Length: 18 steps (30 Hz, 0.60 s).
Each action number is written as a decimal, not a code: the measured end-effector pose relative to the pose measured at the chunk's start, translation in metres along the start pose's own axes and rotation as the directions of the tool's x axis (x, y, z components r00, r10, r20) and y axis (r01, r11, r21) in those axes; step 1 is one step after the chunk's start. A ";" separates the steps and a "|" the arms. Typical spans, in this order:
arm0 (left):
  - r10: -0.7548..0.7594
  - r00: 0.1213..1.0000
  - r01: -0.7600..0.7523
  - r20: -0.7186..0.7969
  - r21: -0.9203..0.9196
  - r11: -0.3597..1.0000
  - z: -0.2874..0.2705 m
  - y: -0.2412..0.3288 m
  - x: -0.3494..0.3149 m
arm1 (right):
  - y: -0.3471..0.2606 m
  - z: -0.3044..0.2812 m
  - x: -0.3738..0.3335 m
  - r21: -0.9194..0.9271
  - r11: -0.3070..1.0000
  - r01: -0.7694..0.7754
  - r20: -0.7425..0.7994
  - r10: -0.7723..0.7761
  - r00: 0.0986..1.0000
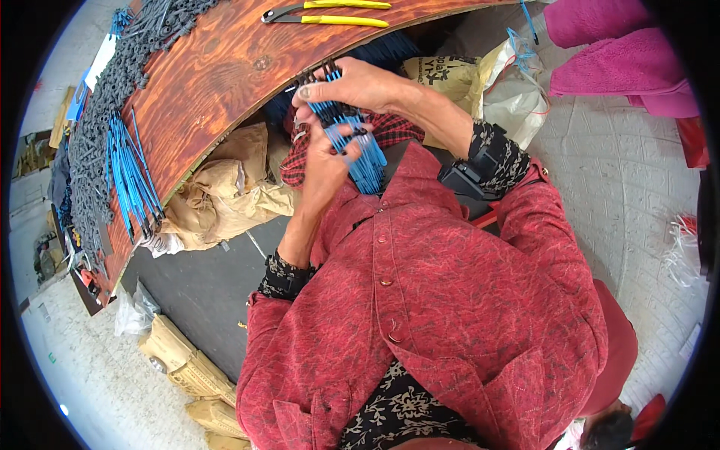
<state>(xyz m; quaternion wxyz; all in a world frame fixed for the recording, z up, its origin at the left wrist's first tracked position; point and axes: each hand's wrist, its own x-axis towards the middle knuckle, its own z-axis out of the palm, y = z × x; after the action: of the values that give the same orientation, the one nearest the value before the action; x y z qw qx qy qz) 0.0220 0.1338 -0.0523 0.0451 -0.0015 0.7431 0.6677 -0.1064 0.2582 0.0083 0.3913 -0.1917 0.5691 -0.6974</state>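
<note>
A bundle of thin blue ties [358, 146] with dark tips sits between both of my hands, just off the edge of the wooden board [225, 67]. My left hand [324, 161] grips the bundle from below. My right hand [352, 84] closes over its upper end, where the dark tips stick out. Both forearms wear patterned black cuffs under red sleeves, and a black device is strapped on the right wrist. Red checked cloth lies under the bundle.
Yellow-handled pliers [330, 13] lie at the board's far edge. More blue ties [131, 176] and a long heap of grey pieces [112, 82] lie on its left part. Brown paper sacks [225, 191] and plastic bags [510, 86] sit below. Pink cloth [615, 52] is at the right.
</note>
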 end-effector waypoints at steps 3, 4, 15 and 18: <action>-0.067 0.996 0.074 0.059 -0.127 0.989 0.001 0.000 -0.011 | 0.006 0.004 -0.008 0.093 0.995 -0.049 0.009 0.048 0.999; -0.119 0.985 0.136 0.124 -0.143 0.980 -0.002 0.002 -0.011 | 0.008 0.003 -0.010 0.093 0.994 -0.049 0.009 0.049 0.999; 0.042 0.986 -0.038 0.162 -0.027 0.999 0.001 -0.004 -0.013 | 0.041 -0.002 -0.021 0.186 0.979 0.087 0.140 -0.114 0.984; 0.059 0.989 -0.059 0.135 -0.004 0.998 0.007 0.004 -0.018 | 0.046 -0.001 -0.025 0.213 0.973 0.090 0.144 -0.122 0.982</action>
<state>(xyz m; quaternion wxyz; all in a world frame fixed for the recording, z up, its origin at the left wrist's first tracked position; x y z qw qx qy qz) 0.0405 0.1400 -0.0481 0.0753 0.0655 0.7381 0.6672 -0.0771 0.2757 -0.0308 0.4146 -0.2346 0.4506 -0.7550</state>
